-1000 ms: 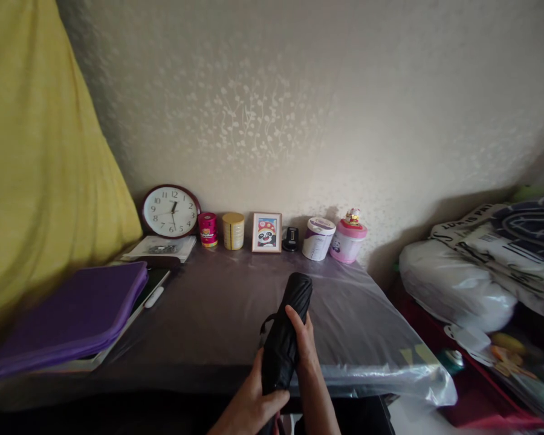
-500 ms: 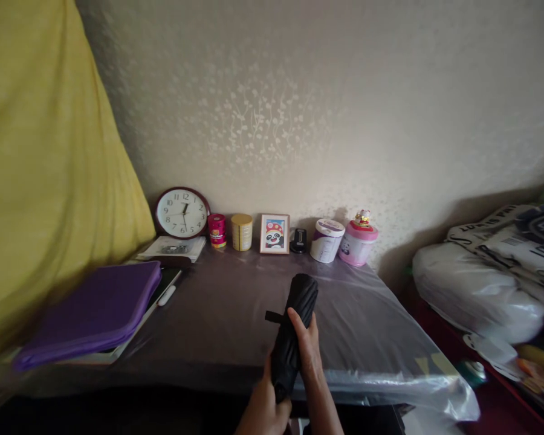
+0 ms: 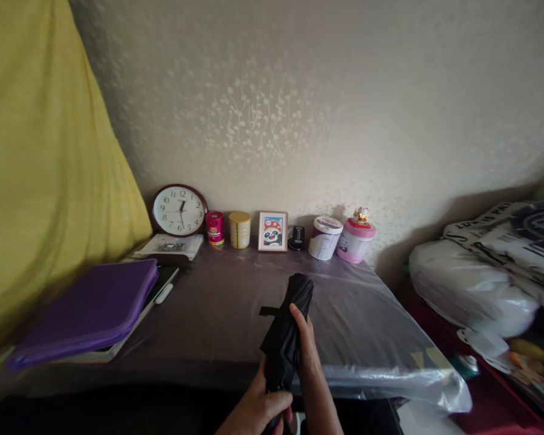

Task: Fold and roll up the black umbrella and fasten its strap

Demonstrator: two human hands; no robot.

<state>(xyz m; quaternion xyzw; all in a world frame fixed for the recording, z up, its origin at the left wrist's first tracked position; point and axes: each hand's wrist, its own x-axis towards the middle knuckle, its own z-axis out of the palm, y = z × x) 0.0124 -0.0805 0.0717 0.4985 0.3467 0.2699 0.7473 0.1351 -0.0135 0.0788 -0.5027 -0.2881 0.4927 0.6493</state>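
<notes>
- Black cloth, loosely gathered: a folded umbrella [image 3: 284, 335] is between the person's two hands, over the near edge of the surface [image 3: 208, 326], its top end tipped away past the right fingers.
- The left hand [image 3: 259, 405] is closed around the lower end, thumb laid across it.
- The right hand [image 3: 307, 350] grips its right side, higher up, with the thumb along the cloth; I can't see the other fingers clearly from here.
- A short strap [image 3: 268, 311] sticks out to the left of the right thumb.
- Clear plastic covers the surface beneath and beyond the fingers.
- Straight beyond them, near the wall, stand a framed panda picture [image 3: 272, 232] and a small black object [image 3: 297, 238].
- Ahead and to their right sit a white-and-purple tub [image 3: 324, 240] and a pink tub [image 3: 355, 244] topped by a golden figurine [image 3: 361, 215].
- Ahead and to their left are a yellow-lidded can [image 3: 240, 231], a bright pink can [image 3: 214, 229] and a round clock [image 3: 180, 209] leaning on the wall.
- Well left of the fingers lies a purple folder [image 3: 86, 308]; well to their right, a bulging white bag [image 3: 471, 290].
</notes>
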